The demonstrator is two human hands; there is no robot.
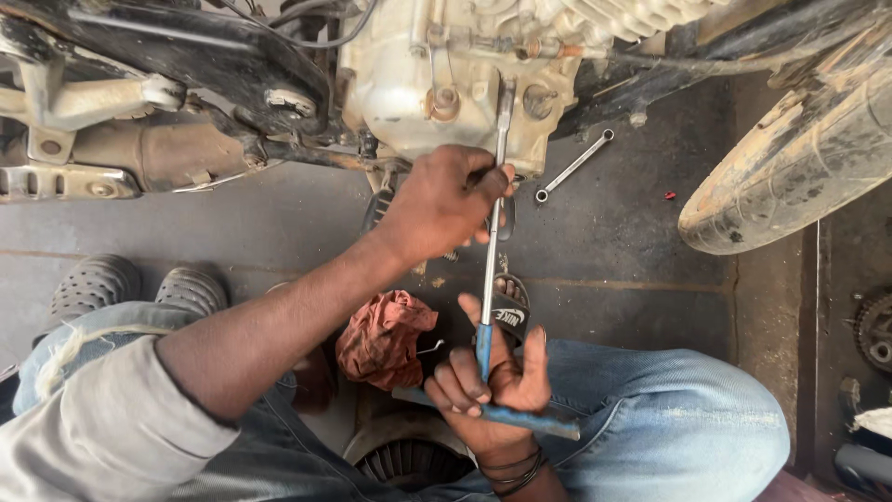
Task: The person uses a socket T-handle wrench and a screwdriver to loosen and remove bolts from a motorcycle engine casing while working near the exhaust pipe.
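Your left hand [437, 204] was closed around the upper shaft of the long steel T-handle wrench with blue grips [490, 279], just below the dusty grey motorcycle engine case [446, 84] where its tip met a bolt. Beside your knee lay a crumpled reddish rag [383, 336]. Your right hand [492, 381] gripped the wrench's blue crossbar, well below the left. Farther right, a slim steel spanner [573, 165] lay on the floor.

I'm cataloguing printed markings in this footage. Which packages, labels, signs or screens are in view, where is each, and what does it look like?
No packages, signs or screens are in view.
Sandal strap marking: on the black sandal just right of the long T-handle wrench, between left hand and right hand; white lettering with a curved mark on a black band.
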